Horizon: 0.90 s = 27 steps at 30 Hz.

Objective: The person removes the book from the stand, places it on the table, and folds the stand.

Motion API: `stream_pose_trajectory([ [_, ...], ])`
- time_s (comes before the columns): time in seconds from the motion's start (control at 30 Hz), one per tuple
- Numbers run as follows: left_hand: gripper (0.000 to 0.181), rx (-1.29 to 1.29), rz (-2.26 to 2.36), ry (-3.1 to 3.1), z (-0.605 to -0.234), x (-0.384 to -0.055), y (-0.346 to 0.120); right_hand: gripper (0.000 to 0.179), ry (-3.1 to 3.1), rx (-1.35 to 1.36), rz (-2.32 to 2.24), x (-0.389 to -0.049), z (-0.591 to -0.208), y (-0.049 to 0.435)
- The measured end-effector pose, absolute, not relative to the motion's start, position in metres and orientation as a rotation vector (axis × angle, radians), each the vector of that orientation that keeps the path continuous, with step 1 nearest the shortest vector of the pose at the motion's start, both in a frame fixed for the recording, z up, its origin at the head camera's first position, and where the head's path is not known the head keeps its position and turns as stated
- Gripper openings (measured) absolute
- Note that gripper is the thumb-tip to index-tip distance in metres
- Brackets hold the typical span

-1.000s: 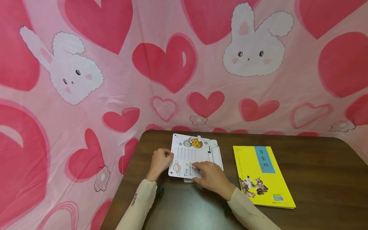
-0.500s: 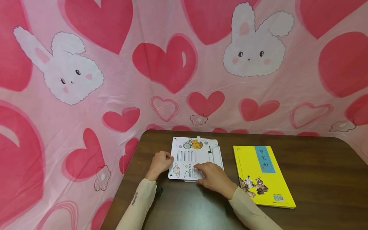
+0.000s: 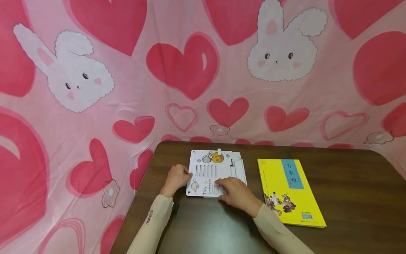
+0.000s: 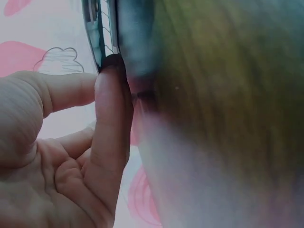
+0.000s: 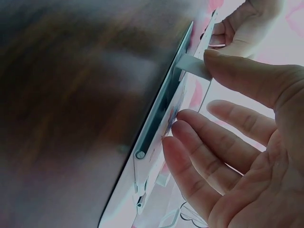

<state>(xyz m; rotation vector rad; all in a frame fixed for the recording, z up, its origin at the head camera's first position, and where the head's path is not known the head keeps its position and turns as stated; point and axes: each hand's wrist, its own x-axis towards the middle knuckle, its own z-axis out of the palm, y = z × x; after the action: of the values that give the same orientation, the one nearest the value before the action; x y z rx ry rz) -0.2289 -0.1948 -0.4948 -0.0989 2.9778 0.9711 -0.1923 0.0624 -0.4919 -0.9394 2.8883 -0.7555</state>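
Note:
A white book stand [image 3: 206,170] with slots, planets and the words "Tiny universe" sits near the table's far left part. My left hand [image 3: 176,180] pinches its left edge between thumb and index finger [image 4: 110,109]. My right hand [image 3: 238,194] is over its front right part, fingers extended along the printed panel. In the right wrist view, the right thumb [image 5: 237,71] touches a pale tab [image 5: 192,65] on the stand, and the other fingers lie loosely bent at the panel. The printed panel stands slightly apart from the plate [image 5: 164,102] beneath it.
A yellow book [image 3: 293,194] with a blue title block lies to the right of the stand on the dark wooden table [image 3: 352,187]. Behind and left of the table hangs a pink cloth [image 3: 127,88] with hearts and rabbits.
The stand's printed panel has sunk closer to its base, and less of the plate shows below its near edge. Both hands keep their places on it. The head view has tilted slightly.

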Motion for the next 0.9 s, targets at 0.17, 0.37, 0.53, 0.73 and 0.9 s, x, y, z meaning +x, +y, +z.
stream_pose_trajectory([
  [0.17, 0.028, -0.179, 0.929, 2.992, -0.4935, -0.2291, -0.1934, 0.046, 2.904, -0.962, -0.732, -0.1929, -0.4925, 0.0608],
  [0.37, 0.032, -0.21, 0.987, 2.961, -0.4928, -0.2301, -0.1924, 0.046, 2.908, -0.939, -0.719, -0.1937, -0.4919, 0.0618],
  [0.53, 0.031, -0.171, 0.975, 2.983, -0.4936, -0.2298, -0.1913, 0.041, 2.911, -0.931, -0.714, -0.1947, -0.4907, 0.0627],
  [0.73, 0.028, -0.136, 0.96, 3.004, -0.4945, -0.2293, -0.192, 0.037, 2.915, -0.935, -0.711, -0.1969, -0.4902, 0.0619],
  [0.9, 0.029, -0.138, 0.952, 3.003, -0.4935, -0.2289, -0.1927, 0.036, 2.922, -0.954, -0.709, -0.1995, -0.4907, 0.0618],
])
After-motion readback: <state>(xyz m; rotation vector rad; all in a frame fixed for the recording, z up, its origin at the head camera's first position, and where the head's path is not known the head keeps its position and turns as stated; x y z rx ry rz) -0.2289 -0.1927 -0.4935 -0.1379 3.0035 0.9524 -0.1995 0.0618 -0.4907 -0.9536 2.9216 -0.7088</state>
